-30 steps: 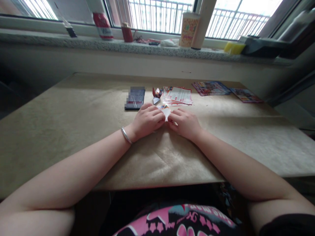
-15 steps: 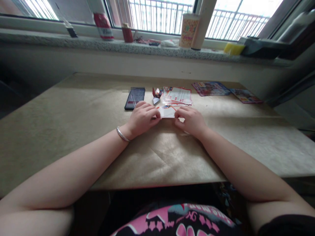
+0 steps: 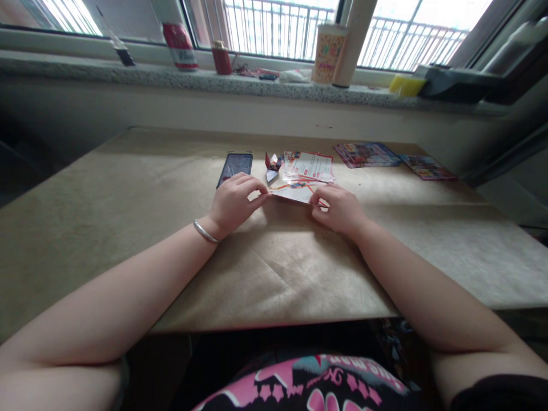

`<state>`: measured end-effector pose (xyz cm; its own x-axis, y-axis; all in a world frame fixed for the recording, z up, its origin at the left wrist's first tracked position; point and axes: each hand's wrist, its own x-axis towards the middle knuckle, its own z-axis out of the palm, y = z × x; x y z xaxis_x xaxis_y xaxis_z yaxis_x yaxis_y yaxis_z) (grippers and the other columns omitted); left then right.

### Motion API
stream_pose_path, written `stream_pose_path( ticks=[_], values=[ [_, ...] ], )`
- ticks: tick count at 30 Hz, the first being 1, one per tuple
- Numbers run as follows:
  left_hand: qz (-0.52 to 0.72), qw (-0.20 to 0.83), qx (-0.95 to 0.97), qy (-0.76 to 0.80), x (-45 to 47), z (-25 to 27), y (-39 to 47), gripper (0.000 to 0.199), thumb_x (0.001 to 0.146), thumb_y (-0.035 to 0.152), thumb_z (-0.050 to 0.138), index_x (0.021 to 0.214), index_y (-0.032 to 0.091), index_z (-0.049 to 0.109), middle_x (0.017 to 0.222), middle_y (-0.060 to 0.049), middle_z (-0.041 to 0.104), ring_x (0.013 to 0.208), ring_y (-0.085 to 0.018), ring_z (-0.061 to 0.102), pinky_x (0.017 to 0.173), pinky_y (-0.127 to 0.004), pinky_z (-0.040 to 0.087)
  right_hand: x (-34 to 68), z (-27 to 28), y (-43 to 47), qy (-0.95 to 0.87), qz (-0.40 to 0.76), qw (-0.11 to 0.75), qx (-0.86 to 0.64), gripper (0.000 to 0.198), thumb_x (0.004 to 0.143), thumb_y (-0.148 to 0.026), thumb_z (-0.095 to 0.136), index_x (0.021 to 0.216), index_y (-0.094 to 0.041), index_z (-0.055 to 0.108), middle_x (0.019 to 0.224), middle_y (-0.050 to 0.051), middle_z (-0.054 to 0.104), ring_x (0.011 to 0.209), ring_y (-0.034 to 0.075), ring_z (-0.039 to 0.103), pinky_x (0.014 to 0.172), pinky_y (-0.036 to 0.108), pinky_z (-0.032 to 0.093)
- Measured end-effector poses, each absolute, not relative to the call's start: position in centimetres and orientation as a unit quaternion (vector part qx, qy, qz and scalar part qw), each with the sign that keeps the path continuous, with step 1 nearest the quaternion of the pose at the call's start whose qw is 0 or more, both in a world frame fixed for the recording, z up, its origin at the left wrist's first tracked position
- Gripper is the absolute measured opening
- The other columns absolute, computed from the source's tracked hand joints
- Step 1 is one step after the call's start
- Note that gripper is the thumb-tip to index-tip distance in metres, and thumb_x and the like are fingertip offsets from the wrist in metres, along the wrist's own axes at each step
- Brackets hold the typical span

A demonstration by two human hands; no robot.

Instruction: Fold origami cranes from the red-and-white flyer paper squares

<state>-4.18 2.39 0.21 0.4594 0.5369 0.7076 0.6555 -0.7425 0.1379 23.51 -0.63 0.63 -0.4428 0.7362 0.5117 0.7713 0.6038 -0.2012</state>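
Note:
Between my two hands is a white sheet of paper (image 3: 293,193) with red and coloured print along its far side. My left hand (image 3: 237,201) pinches the sheet's left end between thumb and fingertips. At the opposite end, my right hand (image 3: 337,209) is closed on the paper, its fingers curled. The sheet slants, its right end nearer to me. Just beyond it lie a folded paper piece (image 3: 273,166) with pointed flaps and a stack of printed sheets (image 3: 309,166). A smartphone (image 3: 234,166) rests behind my left hand, which covers its near end.
Colourful printed leaflets (image 3: 367,154) and another such pile (image 3: 428,166) lie at the table's back right. On the windowsill (image 3: 257,87) stand a red can (image 3: 180,47), a small red bottle (image 3: 221,57), a patterned cup (image 3: 329,54) and a yellow item (image 3: 407,85).
My hands have moved apart, the left one leftward and slightly away from me, the right one slightly rightward. More of the sheet shows between them, and it now slants.

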Motion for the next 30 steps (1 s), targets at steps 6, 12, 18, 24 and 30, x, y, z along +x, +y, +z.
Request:
stream_pose_path(
  ticks=[6,12,18,24,30],
  values=[
    [-0.403,0.051,-0.836,-0.368,-4.3,0.3,2.2,0.018,0.092,0.031,0.058,0.081,0.018,0.062,0.085,-0.004,0.069,0.084,-0.018,0.062,0.082,-0.033,0.050,23.3,0.5,-0.7,-0.853,-0.016,0.253,-0.457,0.008,0.075,-0.017,0.058,0.079,-0.023,0.063,0.089,0.005,0.071,0.092,0.023,0.061,0.080,0.033,0.047],
    [-0.321,0.047,-0.904,-0.278,-3.4,0.2,1.8,0.018,0.095,0.033,0.055,0.095,0.018,0.066,0.103,-0.005,0.072,0.097,-0.019,0.063,0.092,-0.035,0.048,21.8,0.5,-1.5,-0.881,-0.016,0.197,-0.430,0.011,0.083,-0.023,0.057,0.085,-0.022,0.068,0.089,0.006,0.071,0.090,0.023,0.061,0.076,0.033,0.045],
    [-0.208,0.074,-0.944,-0.244,-3.0,0.1,1.6,0.026,0.094,0.036,0.057,0.113,0.023,0.069,0.113,-0.006,0.071,0.107,-0.022,0.063,0.098,-0.038,0.045,21.8,0.1,-1.3,-0.887,0.001,0.207,-0.412,0.015,0.088,-0.028,0.058,0.088,-0.022,0.071,0.088,0.006,0.073,0.091,0.022,0.062,0.079,0.033,0.046],
    [-0.190,0.080,-0.949,-0.240,-3.2,0.0,1.7,0.026,0.095,0.036,0.054,0.112,0.026,0.071,0.108,-0.005,0.073,0.104,-0.020,0.065,0.099,-0.038,0.044,22.5,0.2,-0.9,-0.875,-0.002,0.238,-0.421,0.016,0.088,-0.025,0.058,0.090,-0.022,0.073,0.091,0.005,0.074,0.094,0.023,0.062,0.086,0.036,0.048],
    [-0.182,0.072,-0.951,-0.239,-3.2,0.2,1.7,0.028,0.099,0.034,0.047,0.113,0.028,0.071,0.110,-0.002,0.074,0.105,-0.019,0.065,0.100,-0.036,0.043,23.1,-0.3,-0.2,-0.848,-0.003,0.296,-0.439,0.017,0.086,-0.021,0.057,0.095,-0.023,0.072,0.103,0.005,0.074,0.101,0.023,0.063,0.096,0.041,0.048]
  ],
)
